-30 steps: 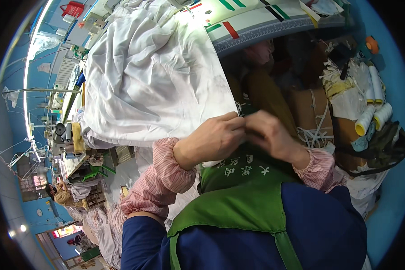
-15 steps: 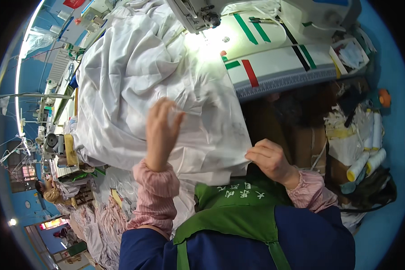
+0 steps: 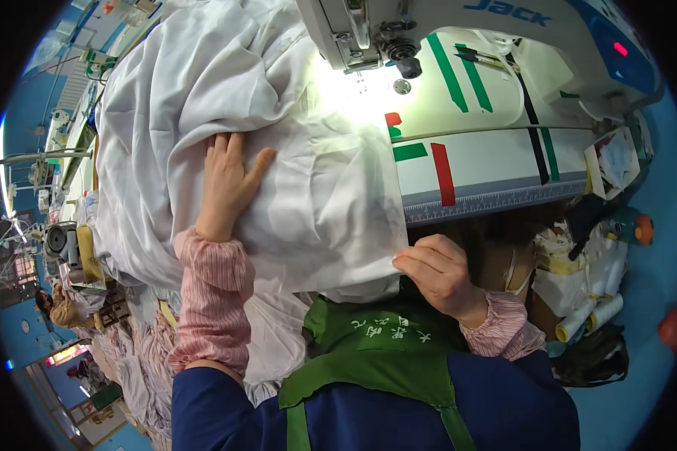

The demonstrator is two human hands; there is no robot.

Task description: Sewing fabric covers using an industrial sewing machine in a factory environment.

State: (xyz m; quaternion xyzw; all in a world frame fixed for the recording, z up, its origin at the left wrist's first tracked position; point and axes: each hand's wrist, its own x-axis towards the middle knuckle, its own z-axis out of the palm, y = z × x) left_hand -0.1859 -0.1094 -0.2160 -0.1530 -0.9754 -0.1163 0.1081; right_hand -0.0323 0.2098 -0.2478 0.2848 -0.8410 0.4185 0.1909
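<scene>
White fabric [image 3: 331,195] is spread in folds over the sewing table and hangs toward my lap. My left hand [image 3: 230,177] lies flat on it, fingers stretched out, the fingertips against a thick fold. At the fabric's right edge, near its front corner, my right hand [image 3: 438,274] pinches the cloth between thumb and fingers. Above the cloth stands the head of a sewing machine [image 3: 376,37]. Its lamp glares on the needle area, so the needle itself is hard to make out.
A grey ruler strip [image 3: 496,199] runs along the table's front edge, with a red tape strip [image 3: 443,174] behind it. Tweezers [image 3: 483,59] lie beside the machine. A small open box [image 3: 613,161] stands at right, above thread cones [image 3: 602,314]. Pale garments [image 3: 139,383] are heaped at lower left.
My left hand has come down from a blurred position above the cloth and now rests flat further left. My right hand keeps its pinch. The view has shifted, showing more of the machine.
</scene>
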